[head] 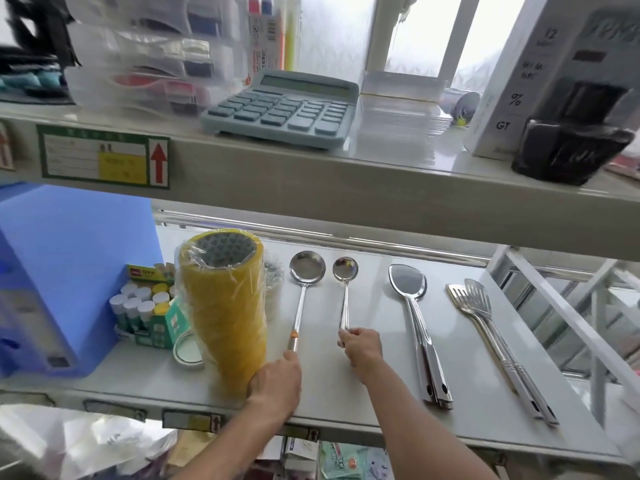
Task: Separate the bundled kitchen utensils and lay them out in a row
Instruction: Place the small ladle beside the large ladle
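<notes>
Steel utensils lie side by side on the lower shelf, handles toward me. A skimmer ladle lies leftmost, and my left hand grips the near end of its handle. Just right of it lies a smaller ladle, with my right hand closed on its handle end. Further right, a solid spatula rests on top of another utensil. At the far right two slotted turners lie overlapping.
A tall yellow stack of tape rolls wrapped in plastic stands beside my left hand. Glue sticks and a blue box sit further left. A calculator and boxes rest on the upper shelf.
</notes>
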